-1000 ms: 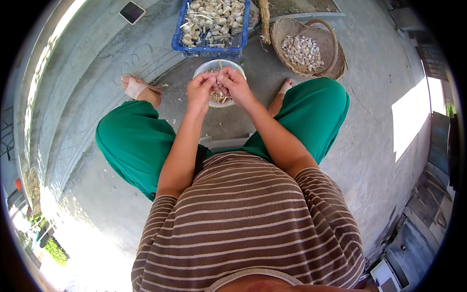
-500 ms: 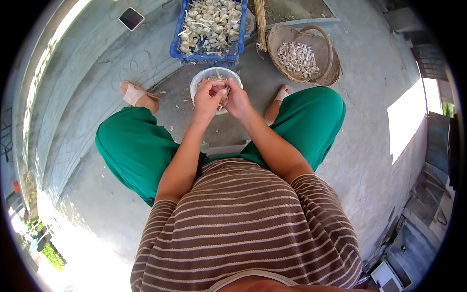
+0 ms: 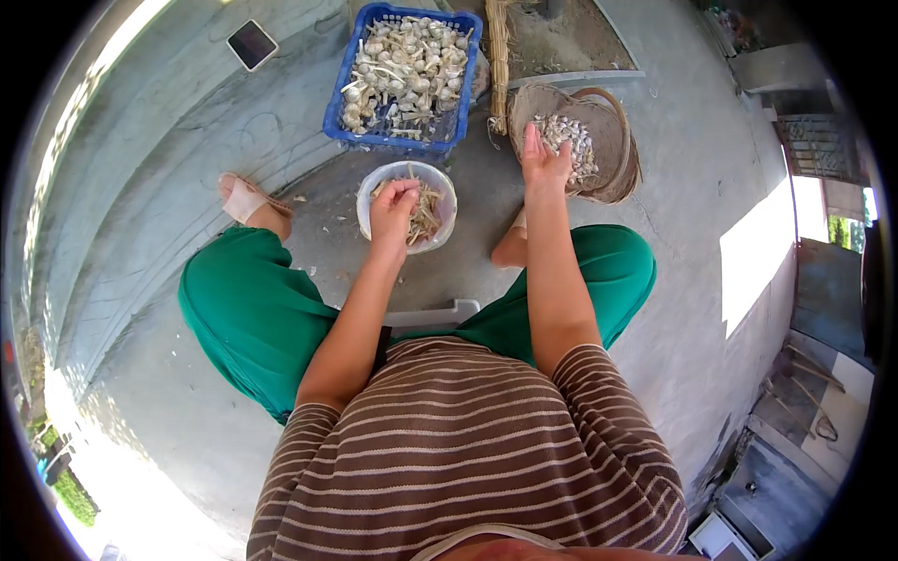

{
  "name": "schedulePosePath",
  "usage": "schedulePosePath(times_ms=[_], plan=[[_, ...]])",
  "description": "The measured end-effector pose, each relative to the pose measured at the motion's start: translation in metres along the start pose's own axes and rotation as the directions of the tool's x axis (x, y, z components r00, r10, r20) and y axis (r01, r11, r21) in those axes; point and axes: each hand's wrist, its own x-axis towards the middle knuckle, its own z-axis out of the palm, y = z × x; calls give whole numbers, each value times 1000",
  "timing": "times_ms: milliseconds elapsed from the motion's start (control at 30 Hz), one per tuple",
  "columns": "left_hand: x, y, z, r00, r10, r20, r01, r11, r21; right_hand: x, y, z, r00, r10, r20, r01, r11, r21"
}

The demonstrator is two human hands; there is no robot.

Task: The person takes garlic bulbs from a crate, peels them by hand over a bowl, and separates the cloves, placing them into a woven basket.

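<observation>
My left hand (image 3: 393, 215) is over the white bowl (image 3: 365, 224), its fingers curled together; whatever they may hold is hidden. Dry garlic stalks and skins (image 3: 423, 217) lie inside that bowl. My right hand (image 3: 545, 168) reaches over the near edge of the wicker basket (image 3: 613, 140), fingers apart and nothing seen in them. Loose garlic cloves (image 3: 578, 145) are heaped in the basket, partly hidden behind this hand. Beyond the bowl, a blue plastic crate (image 3: 333, 105) contains many whole garlic bulbs (image 3: 412, 70).
A bundle of dry straw (image 3: 499, 65) lies between crate and basket. On the floor at upper left is a dark-screened tablet or phone (image 3: 253, 45). My sandalled foot (image 3: 248, 201) is left of the bowl. Bits of skin are scattered on the concrete floor (image 3: 692, 178).
My hands, together over the bowl before, have parted. The right one has moved right to the basket and opened; the left stays by the bowl. The camera view has shifted slightly.
</observation>
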Motion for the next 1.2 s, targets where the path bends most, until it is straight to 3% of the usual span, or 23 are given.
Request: schedulePosePath(times_ms=[33,67,100,133,233,267,300,333,367,467,567,600,733,767,800,833,900,1033,1167,1200], plan=[[2,-2,0,1000,0,6,0,1000,1,7,9,-2,1000,0,3,0,1000,-10],[3,-5,-1,1000,-1,2,1,1000,-7,12,23,-7,991,3,134,34,961,-274],[4,-7,0,1000,-26,-1,25,998,-50,17,38,-10,965,41,258,99,855,-509],[5,-7,0,999,-51,-2,50,995,-90,10,54,-3,936,70,344,173,761,-625],[6,-7,1,992,-128,-4,126,978,-165,15,108,14,839,219,499,419,325,-848],[7,-5,2,991,-131,-20,125,978,-167,25,124,19,839,219,498,418,327,-848],[9,-6,0,991,-131,-21,126,978,-165,38,139,22,736,242,632,656,-22,-755],[11,-8,-1,989,-148,-26,141,971,-191,48,152,23,613,321,722,785,-354,-508],[13,-9,-3,986,-164,-30,153,964,-218,57,164,24,612,322,722,785,-353,-509],[16,-7,-5,984,-177,-28,166,958,-234,86,193,17,548,414,727,742,-642,-194],[19,-6,-6,984,-177,-15,169,955,-243,85,192,21,593,464,658,723,-666,-182],[18,-4,-6,985,-175,-6,168,955,-245,80,193,24,662,397,635,689,-657,-307],[17,0,-5,989,-150,-9,142,955,-260,50,182,20,653,290,700,715,-542,-442],[18,1,-4,990,-141,-26,128,950,-284,43,177,20,736,300,607,676,-281,-681],[19,1,-3,991,-131,-41,112,945,-307,34,172,19,791,345,505,537,4,-844],[19,1,-2,991,-129,-38,112,945,-309,22,167,16,791,342,507,539,3,-842],[20,2,-4,992,-109,-66,84,948,-309,-7,156,8,823,308,478,379,328,-865],[19,5,-3,993,-48,-109,6,933,-361,-73,131,1,847,380,373,166,477,-863],[11,14,-2,997,-61,-49,39,932,-360,-108,111,-32,798,478,368,127,463,-877],[8,14,0,997,-67,-32,51,934,-353,-124,110,-36,827,429,363,124,491,-862]])
